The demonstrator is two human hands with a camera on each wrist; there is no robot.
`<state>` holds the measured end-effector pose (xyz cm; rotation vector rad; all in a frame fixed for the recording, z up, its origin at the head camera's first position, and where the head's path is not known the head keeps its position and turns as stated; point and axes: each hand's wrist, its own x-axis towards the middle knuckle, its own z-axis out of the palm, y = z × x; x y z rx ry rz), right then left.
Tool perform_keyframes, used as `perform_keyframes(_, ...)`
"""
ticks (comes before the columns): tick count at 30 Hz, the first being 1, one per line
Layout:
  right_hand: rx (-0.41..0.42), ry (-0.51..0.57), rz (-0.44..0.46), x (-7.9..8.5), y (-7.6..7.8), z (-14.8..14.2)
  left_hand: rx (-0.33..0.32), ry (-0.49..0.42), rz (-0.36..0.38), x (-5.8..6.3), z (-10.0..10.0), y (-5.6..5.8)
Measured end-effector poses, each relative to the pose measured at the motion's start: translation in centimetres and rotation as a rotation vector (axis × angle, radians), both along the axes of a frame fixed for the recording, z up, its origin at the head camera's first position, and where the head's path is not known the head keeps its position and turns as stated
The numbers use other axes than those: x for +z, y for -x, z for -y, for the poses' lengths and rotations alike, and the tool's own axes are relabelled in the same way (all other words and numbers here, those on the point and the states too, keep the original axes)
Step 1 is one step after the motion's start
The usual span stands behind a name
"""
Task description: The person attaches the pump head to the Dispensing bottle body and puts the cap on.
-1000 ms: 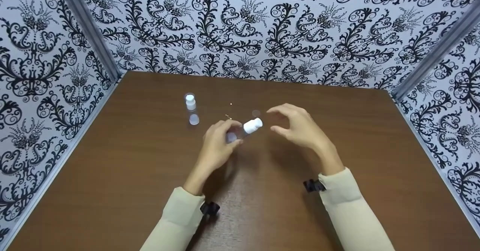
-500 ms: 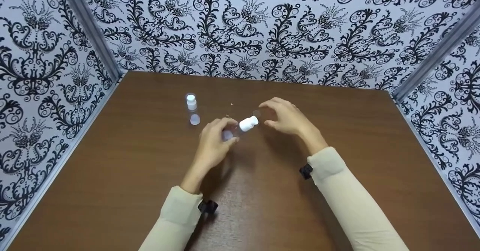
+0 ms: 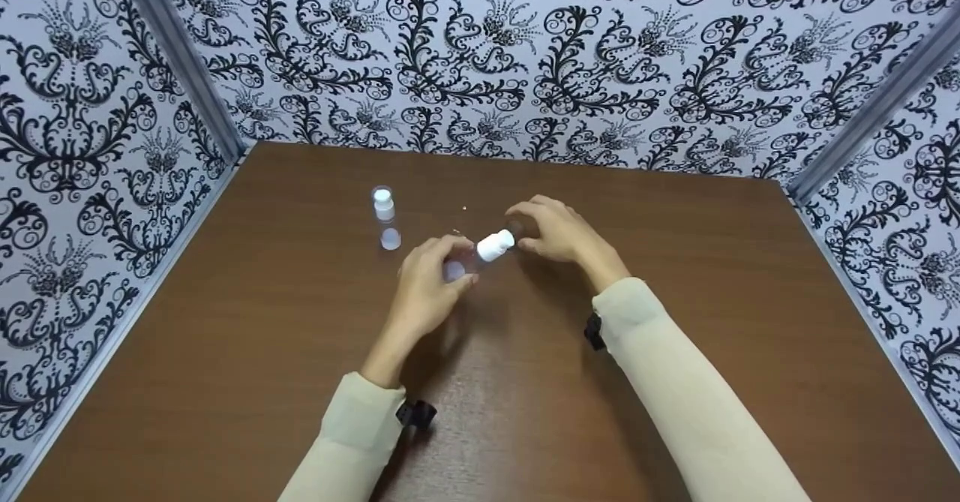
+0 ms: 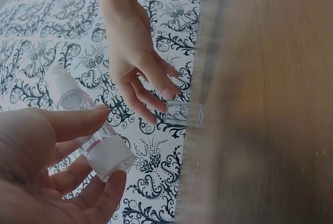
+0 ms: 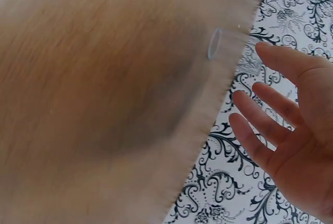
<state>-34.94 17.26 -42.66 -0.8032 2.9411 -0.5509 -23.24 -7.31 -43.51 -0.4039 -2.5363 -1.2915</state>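
Note:
In the head view my left hand (image 3: 426, 286) grips a clear bottle with a white pump top (image 3: 495, 246), tilted so that the top points up and right. The left wrist view shows its thumb and fingers around the clear body and white base (image 4: 110, 157) of this pump bottle. A small clear cap (image 4: 183, 113) stands on the table just beyond the pump top. My right hand (image 3: 561, 233) is at this cap, its fingers relaxed and spread. Its thumb tip overlaps the clear cap (image 5: 214, 44) in the right wrist view.
A second clear pump bottle (image 3: 386, 218), with its clear cap on, is at the left on the brown table (image 3: 300, 322). Tiny light bits (image 3: 464, 208) lie between it and the right hand. Patterned walls (image 3: 480, 59) enclose the back and sides.
My right hand has moved left and away from me to the clear cap. The left hand has shifted slightly left with the pump bottle still in its grip.

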Motion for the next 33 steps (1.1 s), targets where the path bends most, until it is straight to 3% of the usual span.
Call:
perform_keyframes(18,-0.039,0.043,-0.039,-1.3,0.2,0.8,0.015,0.006,0.012,0.0,0.0,0.1)
perform_keyframes(33,0.011,0.084,-0.068,-1.4,0.4,0.1,0.014,-0.028,0.03,-0.1,0.1,0.1)
